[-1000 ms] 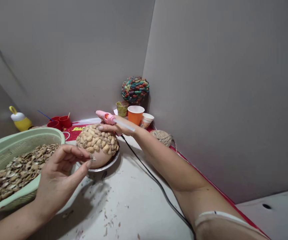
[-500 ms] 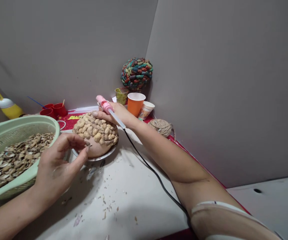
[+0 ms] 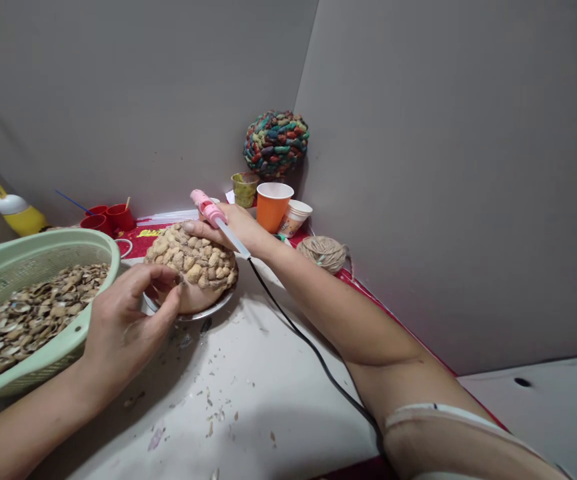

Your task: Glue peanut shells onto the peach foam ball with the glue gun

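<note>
Pink plastic glue gun (image 3: 209, 211) in the head view, held by the right hand (image 3: 237, 225), its grip partly hidden, one digit at the tan, peanut-shell-covered dome (image 3: 195, 257)! That dome sits in a shallow silver metal dish (image 3: 208, 315), smooth beige low on the near side. Left hand (image 3: 128, 310) pinches narrow there, a tiny dark scrap (image 3: 180, 278) between fingertips; contact with the dome, can't tell. Risks, I'd judge: a loose pinch drops the scrap, a snagged black cord (image 3: 308, 340) jerks the gun, hot glue burns fingertips.
</note>
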Motion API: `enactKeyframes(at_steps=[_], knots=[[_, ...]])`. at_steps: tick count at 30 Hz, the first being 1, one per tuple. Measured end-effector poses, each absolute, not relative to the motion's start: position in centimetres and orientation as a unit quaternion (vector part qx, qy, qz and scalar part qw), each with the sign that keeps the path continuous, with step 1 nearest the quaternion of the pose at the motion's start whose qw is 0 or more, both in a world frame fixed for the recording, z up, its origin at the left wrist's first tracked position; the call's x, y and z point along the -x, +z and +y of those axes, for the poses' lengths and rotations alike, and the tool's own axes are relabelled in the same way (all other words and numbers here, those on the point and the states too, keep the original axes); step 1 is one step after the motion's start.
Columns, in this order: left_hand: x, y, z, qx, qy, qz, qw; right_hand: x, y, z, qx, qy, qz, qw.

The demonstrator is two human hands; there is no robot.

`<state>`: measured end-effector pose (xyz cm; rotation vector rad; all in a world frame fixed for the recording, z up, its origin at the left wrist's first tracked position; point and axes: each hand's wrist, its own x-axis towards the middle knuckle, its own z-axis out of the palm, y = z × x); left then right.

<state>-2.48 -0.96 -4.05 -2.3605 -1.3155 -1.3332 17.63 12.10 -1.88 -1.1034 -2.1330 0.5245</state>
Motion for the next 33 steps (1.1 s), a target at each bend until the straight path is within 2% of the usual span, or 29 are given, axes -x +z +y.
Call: enactKeyframes(at_steps=[17,33], knots=[[2.51,-4.64,-0.71,0.789,-0.427,-0.419,0.143,-17.47,-1.87,11.93,0.419,0.201,-0.813,0.351],[2.38,-5.04,-0.3,0.792,-0.443,-0.39,0.159,-17.54,-2.09,12.2,0.417,0.191,-0.816,0.351]])
